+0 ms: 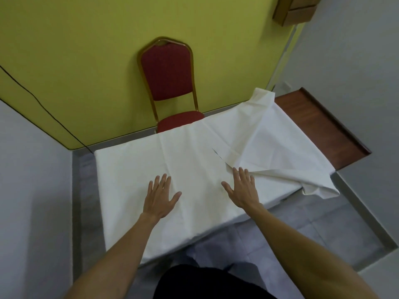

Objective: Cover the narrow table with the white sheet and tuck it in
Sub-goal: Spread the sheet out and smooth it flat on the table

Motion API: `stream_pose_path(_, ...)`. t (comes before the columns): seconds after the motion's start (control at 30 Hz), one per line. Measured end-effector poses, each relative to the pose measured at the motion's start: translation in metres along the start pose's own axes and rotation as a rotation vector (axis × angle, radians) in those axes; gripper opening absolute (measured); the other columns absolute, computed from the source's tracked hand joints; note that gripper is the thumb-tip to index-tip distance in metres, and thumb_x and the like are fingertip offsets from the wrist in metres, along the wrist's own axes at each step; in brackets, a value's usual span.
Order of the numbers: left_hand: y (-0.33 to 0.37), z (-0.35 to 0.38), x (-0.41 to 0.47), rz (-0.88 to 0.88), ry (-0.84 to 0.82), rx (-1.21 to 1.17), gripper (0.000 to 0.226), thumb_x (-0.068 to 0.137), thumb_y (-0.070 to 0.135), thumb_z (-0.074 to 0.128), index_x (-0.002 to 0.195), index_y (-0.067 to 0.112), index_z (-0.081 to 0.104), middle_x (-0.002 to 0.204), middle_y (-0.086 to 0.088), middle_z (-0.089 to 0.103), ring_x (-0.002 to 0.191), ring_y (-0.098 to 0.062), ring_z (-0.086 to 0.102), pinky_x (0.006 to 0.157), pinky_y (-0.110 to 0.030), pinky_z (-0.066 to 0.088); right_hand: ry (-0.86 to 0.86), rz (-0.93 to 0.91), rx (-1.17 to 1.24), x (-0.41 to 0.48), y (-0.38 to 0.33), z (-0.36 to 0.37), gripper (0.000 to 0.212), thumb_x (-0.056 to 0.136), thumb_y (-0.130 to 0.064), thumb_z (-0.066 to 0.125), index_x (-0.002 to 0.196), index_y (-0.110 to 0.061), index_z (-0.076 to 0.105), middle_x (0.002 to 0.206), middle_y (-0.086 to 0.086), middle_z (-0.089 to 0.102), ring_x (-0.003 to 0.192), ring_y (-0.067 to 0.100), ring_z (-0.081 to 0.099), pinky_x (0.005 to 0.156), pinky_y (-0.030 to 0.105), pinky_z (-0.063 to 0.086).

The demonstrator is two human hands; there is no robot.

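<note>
A white sheet [190, 152] lies over most of the narrow table, whose bare brown wooden end [319, 130] shows at the right. The sheet's right part is folded back on itself in a loose flap [269, 147], with a crumpled corner hanging off the near edge. My left hand [160, 196] lies flat on the sheet, fingers spread. To its right, my right hand [241, 188] also lies flat with spread fingers, its fingertips at the edge of the folded flap. Neither hand holds anything.
A red chair with a gold frame [170, 83] stands behind the table against the yellow-green wall. A black cable [43, 106] runs down that wall at the left. White walls close in on both sides. Grey tiled floor [302, 223] lies in front.
</note>
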State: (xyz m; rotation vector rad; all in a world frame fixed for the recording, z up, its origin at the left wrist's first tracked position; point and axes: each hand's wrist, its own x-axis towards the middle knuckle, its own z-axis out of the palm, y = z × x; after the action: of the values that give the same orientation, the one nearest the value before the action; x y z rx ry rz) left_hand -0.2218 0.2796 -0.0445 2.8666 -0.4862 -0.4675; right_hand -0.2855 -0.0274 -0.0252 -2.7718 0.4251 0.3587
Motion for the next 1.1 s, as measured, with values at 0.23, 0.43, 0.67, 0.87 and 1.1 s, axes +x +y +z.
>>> stream_pose_path(0.23, 0.074, 0.021, 0.021, -0.146, 0.030, 0.029, 0.099, 0.081, 0.078, 0.002, 0.155, 0.013, 0.018, 0.163, -0.006, 0.012, 0.150, -0.027, 0.007, 0.121, -0.046, 0.002, -0.070, -0.156, -0.054, 0.055, 0.072, -0.035, 0.117, 0.070, -0.085, -0.019, 0.159, -0.014, 0.006, 0.167, 0.013, 0.004, 0.154, 0.034, 0.001, 0.124, 0.051, 0.003)
stream_pose_path(0.43, 0.177, 0.034, 0.037, -0.290, 0.091, -0.022, 0.095, 0.085, 0.077, 0.009, 0.155, 0.013, 0.018, 0.163, -0.008, 0.012, 0.150, -0.028, 0.010, 0.121, -0.047, 0.003, -0.120, -0.283, -0.146, 0.090, 0.172, -0.073, 0.083, 0.098, -0.067, 0.024, 0.159, -0.013, 0.007, 0.167, 0.014, 0.006, 0.154, 0.034, 0.002, 0.123, 0.050, 0.003)
stream_pose_path(0.67, 0.265, 0.031, 0.052, -0.333, 0.129, -0.022, 0.087, 0.090, 0.072, 0.017, 0.155, 0.013, 0.017, 0.163, -0.009, 0.011, 0.150, -0.026, 0.009, 0.122, -0.045, 0.002, -0.178, -0.376, -0.169, 0.103, 0.258, -0.093, 0.090, 0.094, -0.073, 0.026, 0.160, -0.015, 0.006, 0.168, 0.012, 0.002, 0.154, 0.033, 0.000, 0.124, 0.050, -0.001)
stream_pose_path(0.87, 0.280, 0.027, 0.077, -0.262, 0.081, 0.035, 0.092, 0.088, 0.076, 0.017, 0.155, 0.014, 0.016, 0.163, -0.009, 0.009, 0.150, -0.025, 0.009, 0.122, -0.045, 0.003, -0.211, -0.399, -0.093, 0.099, 0.286, -0.082, 0.092, 0.092, -0.074, 0.031, 0.159, -0.016, 0.005, 0.168, 0.010, 0.001, 0.155, 0.032, -0.001, 0.124, 0.049, -0.001)
stream_pose_path(1.1, 0.278, 0.039, 0.121, -0.068, -0.041, 0.112, 0.087, 0.090, 0.067, 0.045, 0.156, 0.021, 0.012, 0.164, -0.007, 0.004, 0.151, -0.025, 0.005, 0.122, -0.041, 0.003, -0.144, -0.472, -0.112, 0.105, 0.309, -0.060, 0.067, 0.097, -0.057, 0.048, 0.151, -0.019, 0.035, 0.165, 0.012, 0.019, 0.153, 0.035, 0.014, 0.123, 0.051, 0.013)
